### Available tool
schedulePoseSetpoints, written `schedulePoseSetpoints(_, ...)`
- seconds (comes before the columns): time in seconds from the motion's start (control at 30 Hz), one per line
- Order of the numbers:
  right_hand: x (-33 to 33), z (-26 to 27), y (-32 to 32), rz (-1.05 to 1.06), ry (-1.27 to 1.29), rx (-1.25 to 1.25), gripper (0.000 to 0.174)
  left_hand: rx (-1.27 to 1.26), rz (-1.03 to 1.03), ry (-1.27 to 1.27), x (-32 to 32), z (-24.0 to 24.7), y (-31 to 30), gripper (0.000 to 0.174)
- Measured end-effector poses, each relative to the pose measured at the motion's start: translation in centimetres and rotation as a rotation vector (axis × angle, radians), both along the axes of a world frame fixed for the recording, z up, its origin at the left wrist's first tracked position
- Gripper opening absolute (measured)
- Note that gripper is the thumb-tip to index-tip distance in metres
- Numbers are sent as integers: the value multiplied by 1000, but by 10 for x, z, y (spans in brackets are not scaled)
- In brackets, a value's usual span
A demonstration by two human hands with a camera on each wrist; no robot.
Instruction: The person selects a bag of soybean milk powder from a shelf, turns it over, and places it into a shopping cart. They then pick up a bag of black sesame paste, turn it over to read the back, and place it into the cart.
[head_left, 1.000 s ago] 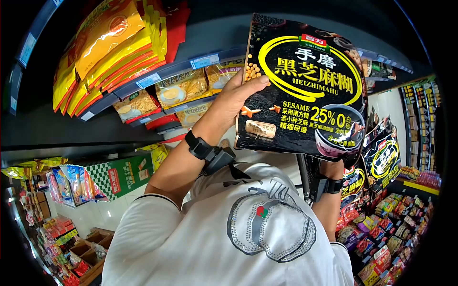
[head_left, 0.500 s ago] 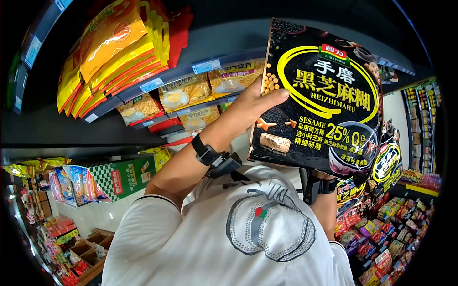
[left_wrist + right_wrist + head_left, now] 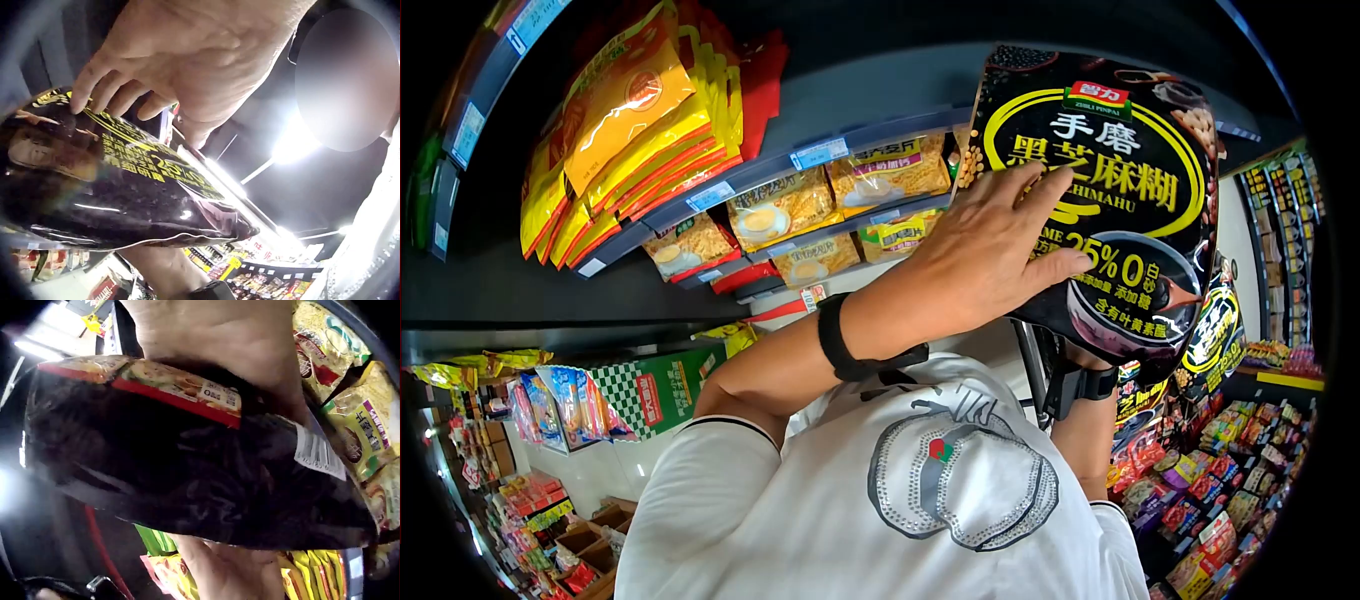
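A black bag of sesame paste (image 3: pixel 1140 170), printed in yellow and white, faces up in the head view. Across its lower left front lies my left hand (image 3: pixel 1000 245), fingers loosely spread. The left wrist view has this hand (image 3: pixel 187 62) with fingertips at the bag's (image 3: pixel 125 200) printed face. My right hand (image 3: pixel 1090 355) is under the bag's lower end, mostly hidden. In the right wrist view the right hand (image 3: pixel 219 337) is against the dark bag (image 3: pixel 187 469), its fingers out of sight; the left hand (image 3: pixel 231 569) shows beyond.
Yellow and orange packets (image 3: pixel 640 130) are stacked on a dark shelf at the left. Oatmeal bags (image 3: pixel 785 210) fill shelves behind my left arm. More black bags (image 3: pixel 1215 330) stand at the right, above many small colourful packs (image 3: pixel 1210 480). A green box (image 3: pixel 665 385) is at lower left.
The bag has moved to the right. My left hand has gone from its left edge, where the thumb lay on the front, to lying across the printed front with fingers spread.
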State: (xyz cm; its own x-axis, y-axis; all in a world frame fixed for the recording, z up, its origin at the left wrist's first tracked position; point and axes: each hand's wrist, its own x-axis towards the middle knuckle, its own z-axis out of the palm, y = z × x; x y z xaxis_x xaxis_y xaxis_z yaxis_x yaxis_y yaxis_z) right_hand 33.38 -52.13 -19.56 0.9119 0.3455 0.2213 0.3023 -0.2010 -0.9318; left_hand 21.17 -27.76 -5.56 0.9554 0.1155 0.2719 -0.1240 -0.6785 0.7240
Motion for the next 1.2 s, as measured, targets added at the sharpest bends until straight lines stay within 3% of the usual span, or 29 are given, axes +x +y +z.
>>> schedulePoseSetpoints(0.13, -5, 37, 9, 7, 96, 160, 47, -124, -44, 42, 14, -8, -10, 95)
schedulePoseSetpoints(0.37, -24, 103, 47, 158, 276, 257, 48, -540, -64, -109, 30, -38, -7, 94)
schedulePoseSetpoints(0.4, -25, 111, 55, 173, 282, 253, 48, -498, -39, -173, 33, -46, -7, 87)
schedulePoseSetpoints(0.47, -26, 130, 70, 192, 261, 233, 48, -860, -134, -73, 38, -63, -5, 75)
schedulePoseSetpoints(0.57, -26, 161, 95, 165, 145, 158, 54, -1364, -428, -39, 30, -54, 0, 78)
schedulePoseSetpoints(0.67, -33, 172, 95, 190, 7, 8, 48, -1661, -544, -28, 23, -54, 11, 79)
schedulePoseSetpoints(0.7, -37, 178, 97, 217, 16, 9, 46, -1710, -523, -44, 26, -57, 15, 79)
schedulePoseSetpoints(0.8, -31, 171, 93, 240, -372, -253, 42, -1796, -418, -104, 41, -70, 26, 78)
schedulePoseSetpoints(1.0, -43, 176, 98, 392, -234, -32, 28, -1900, -282, -145, 47, -89, 45, 77)
schedulePoseSetpoints(1.13, -39, 165, 83, 228, -123, 93, 23, -1908, -220, -134, 38, -95, 57, 76)
schedulePoseSetpoints(1.2, -30, 153, 75, 117, -14, 177, 30, -1907, -198, -134, 32, -95, 62, 76)
